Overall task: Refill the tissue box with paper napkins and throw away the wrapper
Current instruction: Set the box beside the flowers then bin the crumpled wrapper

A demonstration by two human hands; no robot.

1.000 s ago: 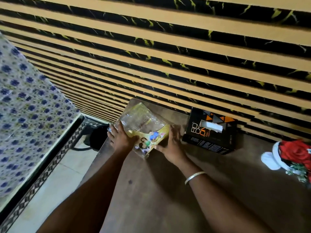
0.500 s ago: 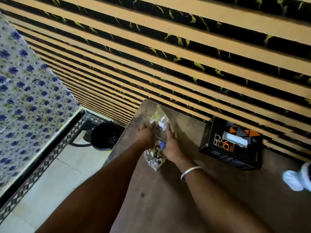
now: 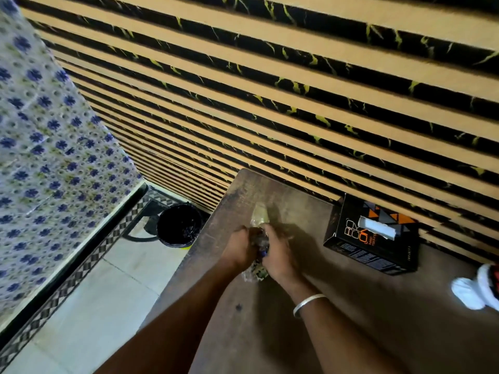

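Two hands bunch up a plastic wrapper on a table, to the left of a black tissue box.

Looking down through the head camera, I see the left hand (image 3: 239,248) and the right hand (image 3: 278,255) pressed close together, fingers curled round a crumpled clear and yellow wrapper (image 3: 259,215). Its ends poke out above and below the fists. The tissue box (image 3: 372,238), black with orange triangles, stands on the brown table (image 3: 351,319) against the striped wall, and a white napkin (image 3: 378,230) shows in its top slot. The wrapper is left of the box, near it but not touching. Farther left of the box, past the table edge, a black bin (image 3: 179,225) stands on the floor. A silver bangle (image 3: 307,302) circles the right wrist.
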